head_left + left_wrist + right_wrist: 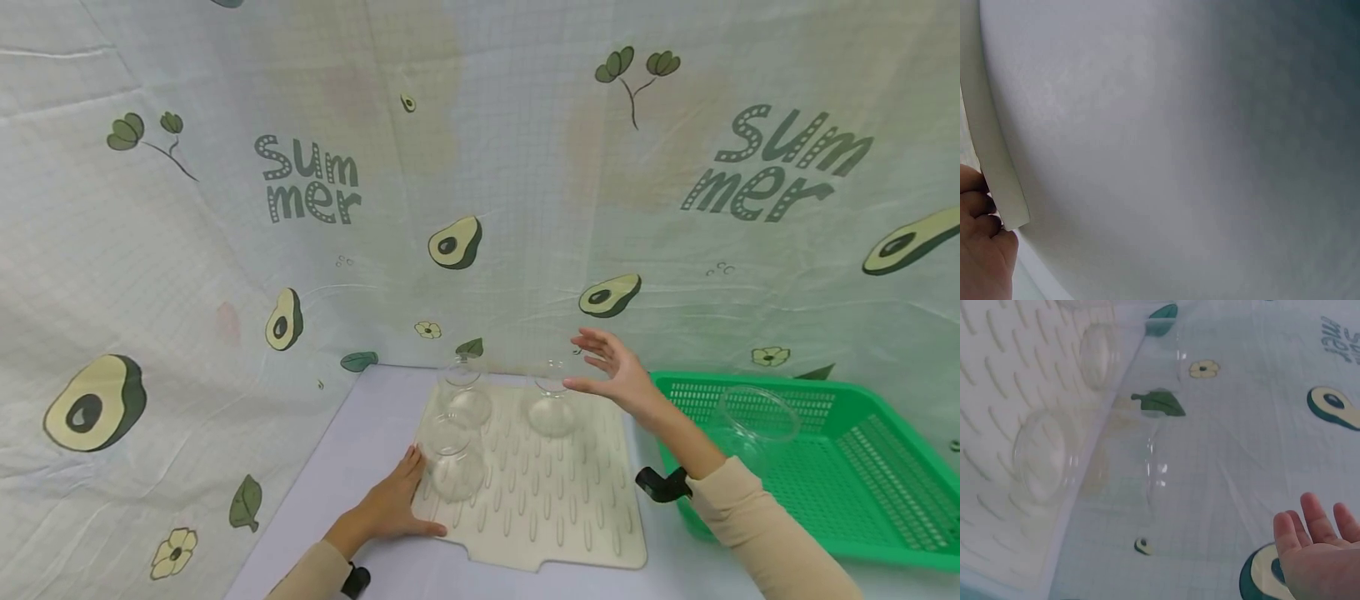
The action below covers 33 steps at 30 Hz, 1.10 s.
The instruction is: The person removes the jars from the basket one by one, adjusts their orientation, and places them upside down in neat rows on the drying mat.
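A cream ribbed draining board [525,521] lies on the table. My left hand [393,497] grips its front left corner, with the thumb along the front edge; in the left wrist view, curled fingers [975,203] meet the board's edge. Three clear cups stand upside down on the board: a front left cup [456,471], a back left cup [467,400] and a back right cup [551,412]. Just right of and above the back right cup, my right hand [611,375] is raised with fingers spread and holds nothing. The right wrist view shows this cup [1116,462] apart from the hand.
A green plastic basket [855,542] stands to the right of the board, with a clear cup [757,417] upright inside, wide rim up. Behind everything hangs a white cloth [525,150] printed with avocados. Table surface [360,433] shows left of the board.
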Tool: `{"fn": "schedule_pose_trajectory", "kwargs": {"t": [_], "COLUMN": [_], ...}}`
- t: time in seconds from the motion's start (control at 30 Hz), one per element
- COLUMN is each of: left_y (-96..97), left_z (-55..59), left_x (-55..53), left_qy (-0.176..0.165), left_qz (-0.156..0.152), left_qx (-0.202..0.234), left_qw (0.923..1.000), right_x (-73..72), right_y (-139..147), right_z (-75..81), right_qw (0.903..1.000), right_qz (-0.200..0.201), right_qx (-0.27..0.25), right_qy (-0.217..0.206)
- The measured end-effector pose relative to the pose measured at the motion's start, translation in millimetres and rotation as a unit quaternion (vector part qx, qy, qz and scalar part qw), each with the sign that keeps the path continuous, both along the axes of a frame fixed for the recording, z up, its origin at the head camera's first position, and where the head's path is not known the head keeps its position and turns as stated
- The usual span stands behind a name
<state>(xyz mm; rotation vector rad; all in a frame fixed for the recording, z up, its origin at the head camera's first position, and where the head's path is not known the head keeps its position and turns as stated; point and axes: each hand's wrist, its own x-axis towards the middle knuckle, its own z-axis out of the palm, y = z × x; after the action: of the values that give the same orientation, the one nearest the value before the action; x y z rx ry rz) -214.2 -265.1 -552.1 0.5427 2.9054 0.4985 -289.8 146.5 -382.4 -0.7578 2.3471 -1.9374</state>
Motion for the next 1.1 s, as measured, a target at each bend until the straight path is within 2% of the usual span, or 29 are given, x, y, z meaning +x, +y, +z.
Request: {"fn": "schedule_pose_trajectory", "kwargs": {"t": [0.23, 0.43, 0.6, 0.77, 0.93, 1.1], "left_y": [1.5, 2.0, 2.9, 2.6, 1.2, 0.0], "left_z": [-0.7, 1.9, 2.7, 0.2, -0.5, -2.4], "left_x": [1.5, 6.0, 5.4, 2.6, 1.5, 0.8], "left_qy": [-0.001, -0.007, -0.011, -0.008, -0.001, 0.0], "left_qz": [0.0, 0.003, 0.001, 0.002, 0.001, 0.003], "left_qx": [0.006, 0.016, 0.017, 0.007, 0.004, 0.003], "left_qw": [1.0, 0.9999, 0.9998, 0.9999, 1.0, 1.0], "right_x": [3.0, 12.1, 18.8, 22.3, 24.6, 25.6], "right_y": [43.9, 83.1, 119.7, 153.7, 180.0, 199.7], "right_z": [5.3, 6.6, 4.6, 3.6, 1.4, -9.2], "right_qw": [0.9995, 0.9977, 0.9955, 0.9905, 0.9873, 0.9859], "right_qz": [-0.031, -0.067, -0.082, -0.1, -0.14, -0.163], "right_qx": [0.0, -0.003, -0.045, -0.094, -0.068, -0.025], "right_qy": [-0.002, 0.011, 0.012, -0.013, -0.033, -0.028]}}
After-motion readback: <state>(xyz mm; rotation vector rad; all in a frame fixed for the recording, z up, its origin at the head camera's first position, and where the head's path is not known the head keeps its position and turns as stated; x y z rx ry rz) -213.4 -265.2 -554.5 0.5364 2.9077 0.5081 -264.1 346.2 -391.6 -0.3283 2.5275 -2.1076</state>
